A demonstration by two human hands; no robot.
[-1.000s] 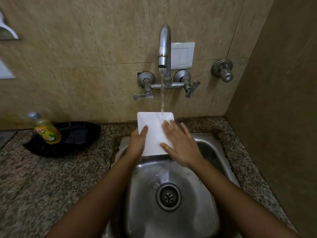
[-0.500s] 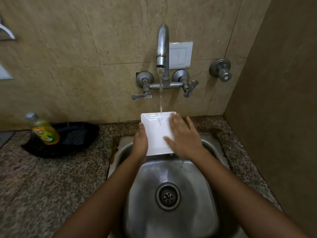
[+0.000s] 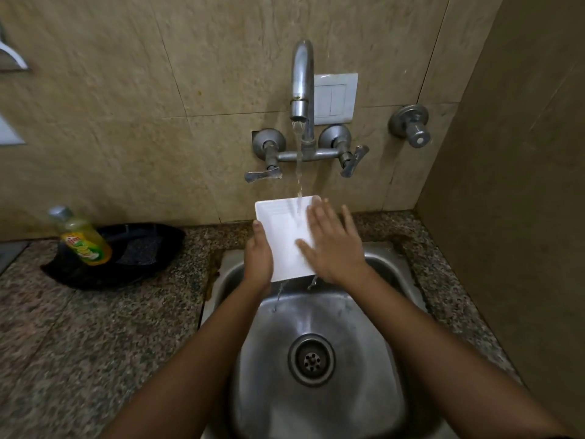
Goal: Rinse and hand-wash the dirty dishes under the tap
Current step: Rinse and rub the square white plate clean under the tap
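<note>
One white plate [image 3: 285, 239] under the running tap [image 3: 302, 80], held over the sink's [image 3: 389, 258] back edge.
Since a second ago the right hand [image 3: 335, 248], fingers straight and flat, has slid up the plate's right side. Water now spills off its near edge, so rinsing looks underway. The left hand [image 3: 258, 261] grasps the left edge. One soap bottle [image 3: 84, 239] and one black tray [image 3: 152, 248] sit at the counter's [image 3: 95, 327] back edge.

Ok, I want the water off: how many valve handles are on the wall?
3: the left lever below-left of the spout, the right lever opposite, and a round knob farther right.
</note>
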